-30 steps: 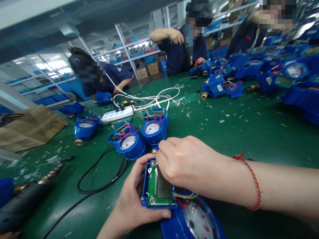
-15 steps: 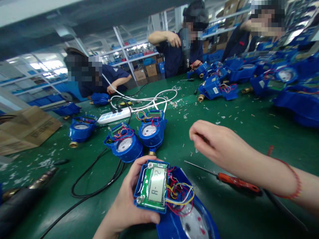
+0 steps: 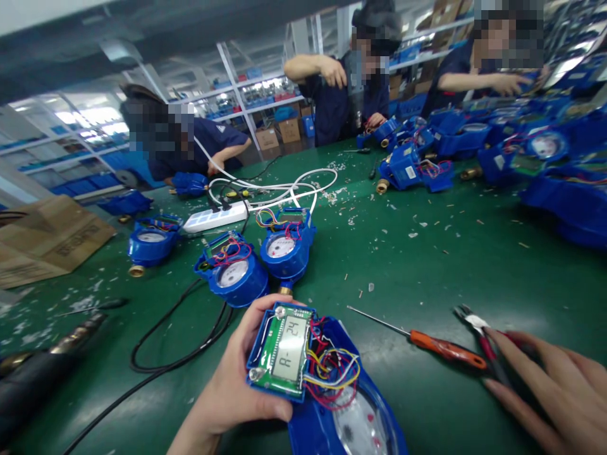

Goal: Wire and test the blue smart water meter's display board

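My left hand [image 3: 237,373] is closed round the display housing of a blue water meter [image 3: 313,430]. Its green circuit board carries a lit LCD [image 3: 287,354], with red, yellow and white wires spilling out beside it. The round dial [image 3: 355,420] lies nearer to me, partly cut off by the lower edge. At the right, my right hand [image 3: 559,385] has its fingers and thumb round the handles of wire cutters [image 3: 486,338], whose jaws point away to the left. Between my hands lies an orange-handled screwdriver [image 3: 443,347] on the green table.
Two opened meters [image 3: 234,272] stand just beyond my left hand, near a white power strip [image 3: 215,217] and looped cables. A dark power tool [image 3: 42,373] lies at left, by a cardboard box [image 3: 52,240]. Many blue meters [image 3: 502,139] crowd the far right. Three co-workers [image 3: 332,101] sit opposite.
My right hand has gone from above the table's middle down to the wire cutters at right. The digits on the LCD differ. The left hand's hold is the same.
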### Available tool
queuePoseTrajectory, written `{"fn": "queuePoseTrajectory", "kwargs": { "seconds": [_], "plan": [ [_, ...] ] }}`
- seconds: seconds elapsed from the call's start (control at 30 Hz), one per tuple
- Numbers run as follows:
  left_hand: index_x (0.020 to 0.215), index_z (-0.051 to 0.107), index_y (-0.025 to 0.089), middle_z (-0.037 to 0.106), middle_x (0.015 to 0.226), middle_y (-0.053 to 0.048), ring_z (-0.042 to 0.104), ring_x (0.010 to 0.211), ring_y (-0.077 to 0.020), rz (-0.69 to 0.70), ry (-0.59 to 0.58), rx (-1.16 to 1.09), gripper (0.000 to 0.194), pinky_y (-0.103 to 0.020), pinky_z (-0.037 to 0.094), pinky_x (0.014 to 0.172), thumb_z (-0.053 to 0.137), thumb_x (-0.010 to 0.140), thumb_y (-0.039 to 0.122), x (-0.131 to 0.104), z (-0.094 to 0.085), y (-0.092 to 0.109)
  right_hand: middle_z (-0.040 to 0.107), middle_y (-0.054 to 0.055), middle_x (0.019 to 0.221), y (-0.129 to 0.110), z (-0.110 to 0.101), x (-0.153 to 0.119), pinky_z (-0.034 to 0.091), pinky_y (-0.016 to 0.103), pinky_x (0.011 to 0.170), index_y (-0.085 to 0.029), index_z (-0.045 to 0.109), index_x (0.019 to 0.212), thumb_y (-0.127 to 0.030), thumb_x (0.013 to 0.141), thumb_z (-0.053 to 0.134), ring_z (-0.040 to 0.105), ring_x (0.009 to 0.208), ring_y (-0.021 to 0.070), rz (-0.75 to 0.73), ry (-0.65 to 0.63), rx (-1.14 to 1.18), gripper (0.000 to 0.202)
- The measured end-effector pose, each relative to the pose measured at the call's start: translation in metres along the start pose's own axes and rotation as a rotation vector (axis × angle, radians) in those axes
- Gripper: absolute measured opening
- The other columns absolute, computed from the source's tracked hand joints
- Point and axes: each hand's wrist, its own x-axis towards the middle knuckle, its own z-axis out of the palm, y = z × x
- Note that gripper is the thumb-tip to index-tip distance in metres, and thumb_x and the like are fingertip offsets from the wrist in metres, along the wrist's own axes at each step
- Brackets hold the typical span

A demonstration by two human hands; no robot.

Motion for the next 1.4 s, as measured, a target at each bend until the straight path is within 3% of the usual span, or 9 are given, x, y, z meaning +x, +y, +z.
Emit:
{"fn": "queuePoseTrajectory", "kwargs": {
  "seconds": [0.1,0.23,0.33,0.43,0.5,0.6,0.77,1.13,1.4],
  "plan": [
    [0.124,0.059,0.028,0.065,0.120,-0.007,0.066,0.108,-0.0263,-0.013,0.027,0.004,0.096,-0.029,0.051,0.094,0.095,0.038,0.050,0.000,-0.001,-0.002,0.054,0.024,0.124,0.001,-0.013,0.014,0.045,0.061,0.081,-0.030,-0.002,0.156,-0.063,0.084,0.042,0.057,0.102,0.0477,-0.011,-0.058,-0.109,0.090],
    [0.126,0.059,0.029,0.063,0.125,-0.007,0.062,0.113,-0.0283,-0.037,0.040,0.011,0.103,-0.030,0.048,0.097,0.095,0.032,0.052,0.000,-0.004,-0.005,0.057,0.028,0.113,0.016,-0.016,0.024,0.043,0.055,0.085,-0.027,-0.014,0.154,-0.048,0.084,0.050,0.061,0.095,0.0440,-0.159,-0.168,-0.083,0.097],
    [0.127,0.060,0.029,0.060,0.131,-0.008,0.060,0.118,-0.0302,-0.048,0.029,0.019,0.105,-0.030,0.047,0.099,0.093,0.030,0.056,0.001,-0.007,-0.007,0.062,0.024,0.101,0.025,-0.018,0.037,0.046,0.050,0.080,-0.027,0.017,0.154,-0.046,0.086,0.045,0.065,0.086,0.0372,-0.127,-0.107,0.054,0.075],
    [0.127,0.061,0.030,0.062,0.130,-0.007,0.060,0.117,-0.0305,-0.041,-0.045,-0.015,0.104,-0.031,0.047,0.098,0.091,0.031,0.059,0.006,-0.009,-0.006,0.064,0.017,0.101,0.016,-0.042,0.069,0.051,0.034,0.073,-0.031,0.048,0.129,-0.048,0.090,0.042,0.068,0.084,0.0248,-0.069,-0.095,0.251,0.043],
    [0.128,0.060,0.031,0.067,0.122,-0.006,0.064,0.111,-0.0281,-0.062,-0.128,-0.062,0.102,-0.030,0.048,0.095,0.090,0.035,0.058,0.010,-0.009,-0.003,0.065,0.012,0.098,-0.004,-0.068,0.099,0.053,0.029,0.064,-0.024,0.053,0.114,-0.047,0.093,0.045,0.068,0.077,0.0204,-0.260,-0.104,0.253,0.033],
    [0.131,0.058,0.031,0.070,0.113,-0.005,0.067,0.106,-0.0258,-0.113,-0.241,-0.137,0.099,-0.031,0.050,0.092,0.092,0.041,0.054,0.017,-0.007,0.001,0.065,0.011,0.103,-0.045,-0.102,0.143,0.054,0.032,0.071,-0.017,0.055,0.117,-0.033,0.094,0.048,0.064,0.088,0.0211,-0.651,-0.039,0.196,0.028],
    [0.130,0.058,0.029,0.067,0.124,-0.009,0.064,0.113,-0.0303,-0.105,-0.306,-0.157,0.092,-0.039,0.048,0.098,0.091,0.048,0.051,0.024,-0.006,0.004,0.066,0.011,0.106,-0.095,-0.123,0.187,0.047,0.039,0.077,-0.015,0.062,0.118,-0.026,0.089,0.059,0.058,0.094,0.0250,-1.029,0.074,0.055,0.032],
    [0.131,0.061,0.025,0.069,0.123,-0.011,0.063,0.116,-0.0396,-0.151,-0.316,0.025,0.098,-0.049,0.047,0.100,0.084,0.044,0.066,0.036,-0.008,0.010,0.067,0.011,0.101,-0.115,-0.129,0.205,0.040,0.037,0.074,-0.014,0.067,0.110,-0.020,0.102,0.038,0.056,0.092,0.0221,-1.199,0.096,-0.011,0.031],
    [0.129,0.062,0.029,0.073,0.118,-0.005,0.065,0.114,-0.0356,-0.116,-0.323,0.076,0.090,-0.045,0.049,0.098,0.084,0.049,0.064,0.038,-0.006,0.012,0.062,0.007,0.089,-0.131,-0.142,0.212,0.039,0.035,0.073,-0.017,0.070,0.100,-0.014,0.100,0.033,0.053,0.088,0.0212,-1.273,-0.021,-0.098,0.037]
  ]
}}
